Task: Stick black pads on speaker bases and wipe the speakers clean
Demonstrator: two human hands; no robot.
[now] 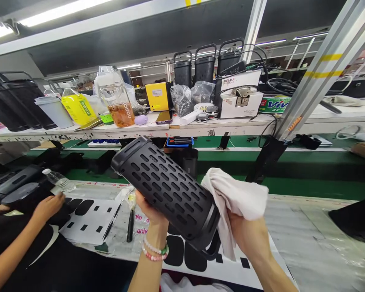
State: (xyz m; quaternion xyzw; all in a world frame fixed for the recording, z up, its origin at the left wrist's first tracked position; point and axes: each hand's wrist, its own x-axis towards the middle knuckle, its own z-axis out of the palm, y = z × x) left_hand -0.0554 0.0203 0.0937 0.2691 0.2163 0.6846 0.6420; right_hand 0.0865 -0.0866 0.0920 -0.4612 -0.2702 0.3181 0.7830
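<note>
A black speaker-like housing (167, 186) with rows of oblong slots is held up, tilted, above the bench. My left hand (152, 209) grips it from below and behind; most of those fingers are hidden. In my right hand (249, 233) is a white cloth (234, 194), bunched up and lying against the lower right end of the housing. A black handle loop (213, 247) sticks out at that end. Below lie white sheets with black stickers (195, 257). A black-handled tool (130, 225) rests left of my left wrist.
At left, a co-worker's hand (48, 209) reaches near a clear plastic bottle (61, 180) and black housings. A shelf (109, 133) crosses in front, bearing bottles, a yellow box (158, 96) and a white box (240, 95). A metal post (310, 81) slants at right.
</note>
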